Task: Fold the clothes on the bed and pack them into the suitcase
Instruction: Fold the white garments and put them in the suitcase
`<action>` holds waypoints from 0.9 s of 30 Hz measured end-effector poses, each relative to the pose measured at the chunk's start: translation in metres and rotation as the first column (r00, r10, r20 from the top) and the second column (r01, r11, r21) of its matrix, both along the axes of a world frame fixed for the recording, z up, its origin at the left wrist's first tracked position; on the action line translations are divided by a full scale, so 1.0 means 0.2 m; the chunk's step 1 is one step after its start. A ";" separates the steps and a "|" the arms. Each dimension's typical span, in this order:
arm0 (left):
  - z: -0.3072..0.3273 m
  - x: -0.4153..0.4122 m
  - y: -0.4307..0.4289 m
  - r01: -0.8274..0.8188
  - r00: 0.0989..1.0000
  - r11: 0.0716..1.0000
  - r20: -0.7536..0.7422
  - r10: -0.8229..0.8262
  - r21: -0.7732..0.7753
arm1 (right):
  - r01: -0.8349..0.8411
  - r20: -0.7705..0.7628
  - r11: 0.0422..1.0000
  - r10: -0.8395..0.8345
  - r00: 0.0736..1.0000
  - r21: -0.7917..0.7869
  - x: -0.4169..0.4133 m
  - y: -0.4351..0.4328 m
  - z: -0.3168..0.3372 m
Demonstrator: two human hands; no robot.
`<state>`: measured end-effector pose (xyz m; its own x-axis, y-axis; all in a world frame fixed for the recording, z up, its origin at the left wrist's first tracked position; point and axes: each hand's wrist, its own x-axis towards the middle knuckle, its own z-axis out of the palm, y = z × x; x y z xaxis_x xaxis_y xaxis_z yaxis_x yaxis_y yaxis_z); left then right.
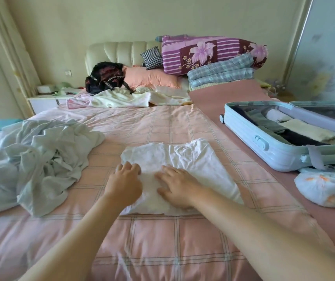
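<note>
Both hands on the white garment, mid-fold.
The right hand lies flat, fingers spread, pressing the cloth. The left hand rests at its near left edge with fingers bent; I cannot tell whether they pinch it. The garment lies part-folded on the bed. It probably needs one more fold, then carrying right to the open suitcase.

**Bedding and furniture at the edges**

At 12 o'clock stands a cream headboard. A black backpack at 11 touches a peach pillow. At 1, a checked cushion leans beside a purple quilt, which lies on a plaid blanket. Nightstand at 10, curtain at 9, wardrobe door at 2, white bag at 4.
</note>
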<state>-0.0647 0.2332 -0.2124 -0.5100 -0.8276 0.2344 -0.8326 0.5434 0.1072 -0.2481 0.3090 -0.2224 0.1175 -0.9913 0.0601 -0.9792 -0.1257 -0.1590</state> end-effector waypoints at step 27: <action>0.20 0.00 0.19 0.057 0.840 0.956 -0.531 0.109 0.287 | 0.124 0.327 0.988 -0.147 0.933 0.090 0.04 0.00 0.13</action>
